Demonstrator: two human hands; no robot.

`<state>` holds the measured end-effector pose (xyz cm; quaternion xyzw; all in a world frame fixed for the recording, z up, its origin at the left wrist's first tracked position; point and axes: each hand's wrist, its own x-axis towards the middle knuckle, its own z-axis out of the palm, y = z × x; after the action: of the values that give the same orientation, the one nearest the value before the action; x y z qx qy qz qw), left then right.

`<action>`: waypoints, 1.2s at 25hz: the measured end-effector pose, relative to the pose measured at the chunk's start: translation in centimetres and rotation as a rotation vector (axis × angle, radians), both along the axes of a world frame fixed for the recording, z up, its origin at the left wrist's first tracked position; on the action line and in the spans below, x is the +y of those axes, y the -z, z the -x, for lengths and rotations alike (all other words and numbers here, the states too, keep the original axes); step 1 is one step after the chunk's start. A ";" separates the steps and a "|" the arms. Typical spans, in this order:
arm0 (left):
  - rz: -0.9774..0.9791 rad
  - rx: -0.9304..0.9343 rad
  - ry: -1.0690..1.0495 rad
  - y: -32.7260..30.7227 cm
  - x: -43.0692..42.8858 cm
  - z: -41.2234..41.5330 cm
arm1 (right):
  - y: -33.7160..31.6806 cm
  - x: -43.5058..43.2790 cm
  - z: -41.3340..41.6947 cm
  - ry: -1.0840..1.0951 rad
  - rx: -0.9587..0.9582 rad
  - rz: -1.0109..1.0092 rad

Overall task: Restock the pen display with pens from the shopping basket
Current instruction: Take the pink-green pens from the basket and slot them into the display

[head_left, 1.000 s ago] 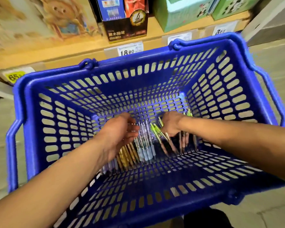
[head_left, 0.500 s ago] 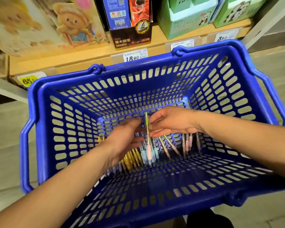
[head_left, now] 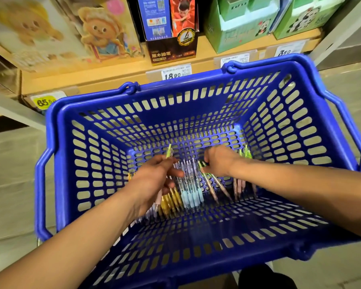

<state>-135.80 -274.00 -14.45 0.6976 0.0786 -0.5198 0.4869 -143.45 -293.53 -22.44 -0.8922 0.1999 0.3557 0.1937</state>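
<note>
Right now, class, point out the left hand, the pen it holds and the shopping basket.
left hand (head_left: 152, 180): head view, back of hand.
held pen (head_left: 169, 152): head view, green top end.
shopping basket (head_left: 61, 184): head view, left rim.

Big blue basket (head_left: 59, 163) w/ holes, open top. Flat on its floor: yellow pens (head_left: 171, 199) at 7 o'clock, light-blue pens (head_left: 191, 197) at 6, pink pens (head_left: 238, 186) at 4, green pens (head_left: 246, 153) at 2. One green pen (head_left: 168, 153) sticks up, held in left hand (head_left: 154, 178).

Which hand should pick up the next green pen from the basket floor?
Right. The right hand sits directly over the loose green pens, fingers curled down at them; the left hand already grips a green-topped pen.
</note>
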 end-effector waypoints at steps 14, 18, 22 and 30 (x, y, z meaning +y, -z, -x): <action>0.087 0.099 -0.102 -0.8 0.3 0.2 | 1.5 -1.0 -0.1 0.023 0.017 -0.046; 0.076 0.076 -0.130 -0.5 0.6 -0.1 | -2.2 -3.3 -1.9 0.331 -0.025 -0.525; 0.070 0.082 -0.117 -0.3 0.6 -0.3 | -6.0 -3.1 -3.1 0.593 -0.028 -1.181; 0.105 0.083 -0.047 -0.3 0.2 0.2 | -6.7 -0.6 -3.4 0.666 -0.103 -1.291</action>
<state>-135.96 -273.78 -14.12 0.6468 0.0878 -0.5400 0.5313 -140.01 -294.13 -15.70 -0.5075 0.2017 0.2825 0.7886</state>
